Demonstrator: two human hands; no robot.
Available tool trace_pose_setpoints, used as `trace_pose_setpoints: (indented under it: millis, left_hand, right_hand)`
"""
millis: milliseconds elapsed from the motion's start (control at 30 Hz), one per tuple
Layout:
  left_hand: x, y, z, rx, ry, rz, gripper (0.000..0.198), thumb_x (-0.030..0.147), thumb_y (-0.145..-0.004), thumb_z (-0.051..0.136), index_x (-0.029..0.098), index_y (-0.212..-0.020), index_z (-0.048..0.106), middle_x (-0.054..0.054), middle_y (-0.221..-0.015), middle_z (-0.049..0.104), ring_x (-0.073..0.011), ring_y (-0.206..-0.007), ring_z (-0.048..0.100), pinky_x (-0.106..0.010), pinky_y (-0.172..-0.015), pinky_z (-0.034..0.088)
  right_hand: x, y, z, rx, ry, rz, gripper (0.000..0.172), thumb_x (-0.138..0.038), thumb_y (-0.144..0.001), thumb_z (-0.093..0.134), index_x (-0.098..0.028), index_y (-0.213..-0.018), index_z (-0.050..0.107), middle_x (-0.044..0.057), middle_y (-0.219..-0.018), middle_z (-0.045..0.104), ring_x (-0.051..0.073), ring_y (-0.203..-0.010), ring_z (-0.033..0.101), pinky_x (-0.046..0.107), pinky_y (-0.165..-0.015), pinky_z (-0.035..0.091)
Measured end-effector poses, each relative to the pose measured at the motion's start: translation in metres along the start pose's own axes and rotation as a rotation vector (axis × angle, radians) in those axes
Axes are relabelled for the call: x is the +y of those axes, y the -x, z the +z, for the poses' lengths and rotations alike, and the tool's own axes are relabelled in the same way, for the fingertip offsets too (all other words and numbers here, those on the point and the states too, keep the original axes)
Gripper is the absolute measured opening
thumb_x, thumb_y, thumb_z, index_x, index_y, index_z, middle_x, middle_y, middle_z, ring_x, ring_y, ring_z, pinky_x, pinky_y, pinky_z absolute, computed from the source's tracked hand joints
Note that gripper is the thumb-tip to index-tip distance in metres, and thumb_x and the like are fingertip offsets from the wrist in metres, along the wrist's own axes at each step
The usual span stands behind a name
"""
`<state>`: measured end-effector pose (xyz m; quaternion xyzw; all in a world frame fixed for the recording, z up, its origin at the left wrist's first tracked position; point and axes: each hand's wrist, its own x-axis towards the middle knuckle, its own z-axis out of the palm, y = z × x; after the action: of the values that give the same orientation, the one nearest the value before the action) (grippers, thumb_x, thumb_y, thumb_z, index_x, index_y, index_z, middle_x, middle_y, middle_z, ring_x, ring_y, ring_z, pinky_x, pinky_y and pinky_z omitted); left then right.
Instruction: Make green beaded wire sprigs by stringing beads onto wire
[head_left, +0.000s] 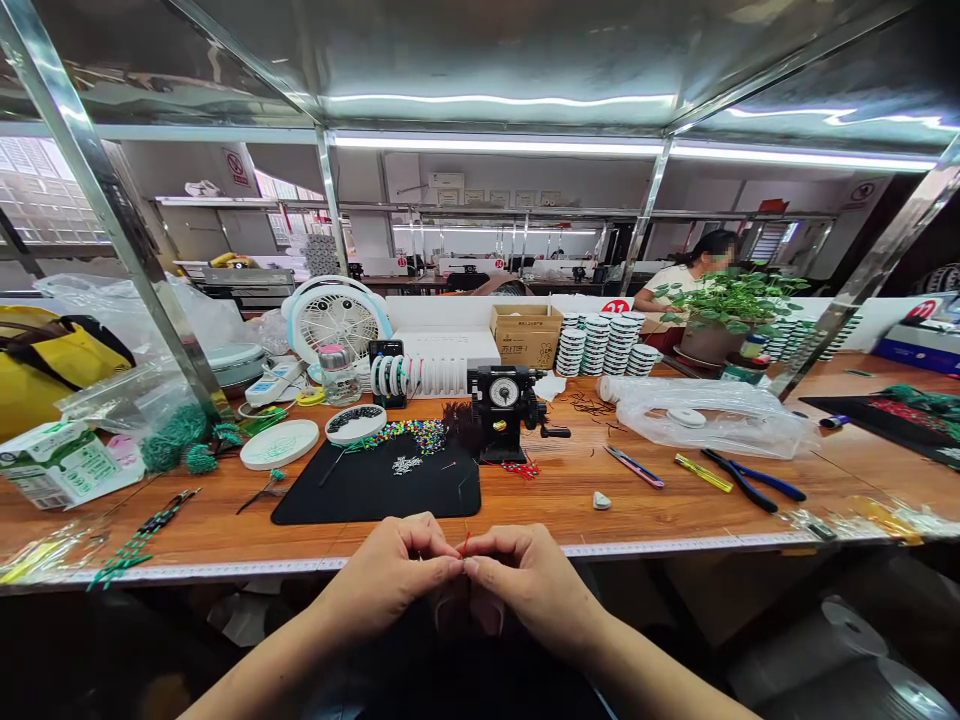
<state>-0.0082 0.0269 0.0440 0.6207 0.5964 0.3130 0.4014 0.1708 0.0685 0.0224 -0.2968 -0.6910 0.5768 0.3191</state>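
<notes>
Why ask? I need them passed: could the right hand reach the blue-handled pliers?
Probably yes: nothing stands between the right hand and the blue-handled pliers, but it is pinching a red strand with the left hand.

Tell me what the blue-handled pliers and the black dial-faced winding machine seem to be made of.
The pliers look like dark steel with glossy blue plastic grips, judging by the smooth sheen. The winding machine looks like black-painted cast metal, given its chunky body, though paint hides the metal itself.
</notes>
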Motion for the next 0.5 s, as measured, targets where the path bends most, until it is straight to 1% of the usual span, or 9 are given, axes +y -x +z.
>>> trace_pose_setpoints:
  millis: [133, 233, 300, 500]
  left_hand:
    - [-0.0019, 0.0014, 0.0011, 0.011, -0.065, 0.017, 0.022, 0.036, -0.073, 0.061, 0.018, -0.062, 0.067, -0.001, -0.071, 0.056, -0.0175, -0.073, 0.052, -0.027, -0.071, 0.038]
    - [-0.0024, 0.0018, 0.0016, 0.012, -0.072, 0.027, 0.022, 0.035, -0.074, 0.060, 0.018, -0.061, 0.066, 0.000, -0.070, 0.056, -0.0173, -0.073, 0.052, -0.027, -0.071, 0.037]
    - [-0.0027, 0.0017, 0.0023, 0.016, -0.057, 0.021, 0.021, 0.035, -0.073, 0.060, 0.018, -0.060, 0.065, 0.000, -0.070, 0.056, -0.0170, -0.072, 0.052, -0.027, -0.069, 0.037]
    - [-0.0047, 0.0008, 0.0038, 0.027, -0.019, -0.001, 0.023, 0.036, -0.072, 0.061, 0.018, -0.058, 0.061, 0.001, -0.069, 0.055, -0.0165, -0.070, 0.052, -0.026, -0.067, 0.038]
  right_hand:
    - [0.0023, -0.0022, 0.0035, -0.005, -0.042, 0.053, 0.023, -0.035, -0.077, 0.058, -0.016, -0.072, 0.071, 0.001, -0.057, 0.062, 0.014, -0.056, 0.055, 0.023, -0.052, 0.041]
    - [0.0049, -0.0030, 0.0049, -0.015, -0.093, 0.065, 0.024, -0.031, -0.078, 0.056, -0.015, -0.064, 0.067, -0.001, -0.052, 0.058, 0.010, -0.047, 0.049, 0.021, -0.047, 0.037]
    - [0.0062, -0.0031, 0.0053, -0.019, -0.119, 0.073, 0.025, -0.030, -0.078, 0.056, -0.014, -0.062, 0.065, -0.001, -0.051, 0.056, 0.009, -0.045, 0.047, 0.021, -0.045, 0.035]
    - [0.0094, -0.0036, 0.0056, -0.029, -0.119, 0.086, 0.024, -0.033, -0.077, 0.058, -0.013, -0.066, 0.067, -0.001, -0.053, 0.057, 0.009, -0.046, 0.047, 0.021, -0.045, 0.034]
